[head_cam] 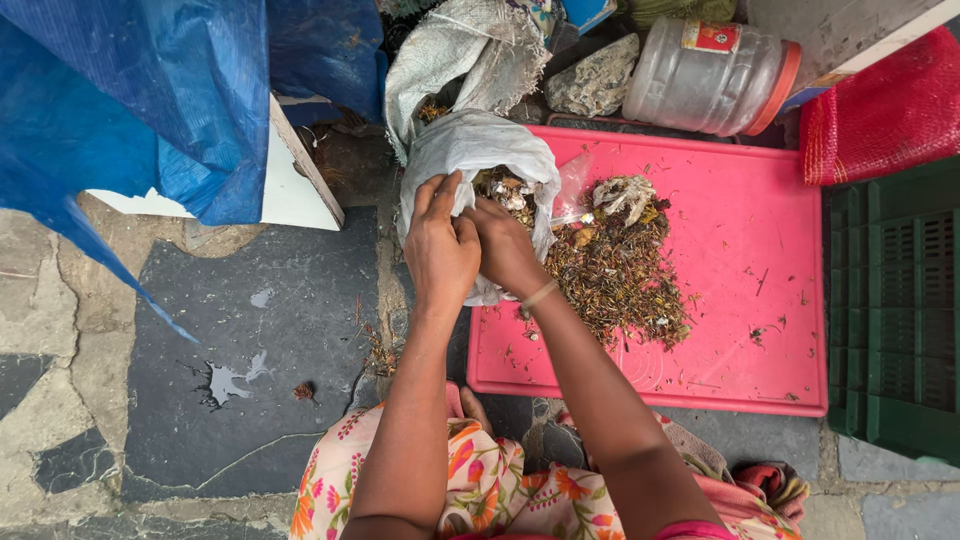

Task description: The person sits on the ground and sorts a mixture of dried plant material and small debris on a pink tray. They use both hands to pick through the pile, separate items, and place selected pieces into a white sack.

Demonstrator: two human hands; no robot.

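My left hand (438, 250) grips the rim of a grey-white woven sack (470, 150) at its near left side. My right hand (503, 245) reaches into the sack's open mouth, fingers closed around dry brown plant scraps (505, 190) inside. A thin band sits on my right wrist. A heap of the same dry brownish debris (615, 270) lies on a pink plastic tray (750, 230) just right of the sack, with a pale crumpled husk (622, 192) on top.
A clear plastic jar with an orange lid (710, 75) lies on its side behind the tray. Red mesh bag (885, 110) and green crate (895, 310) stand at the right. Blue tarpaulin (130, 100) hangs at the left over a stone floor (230, 340).
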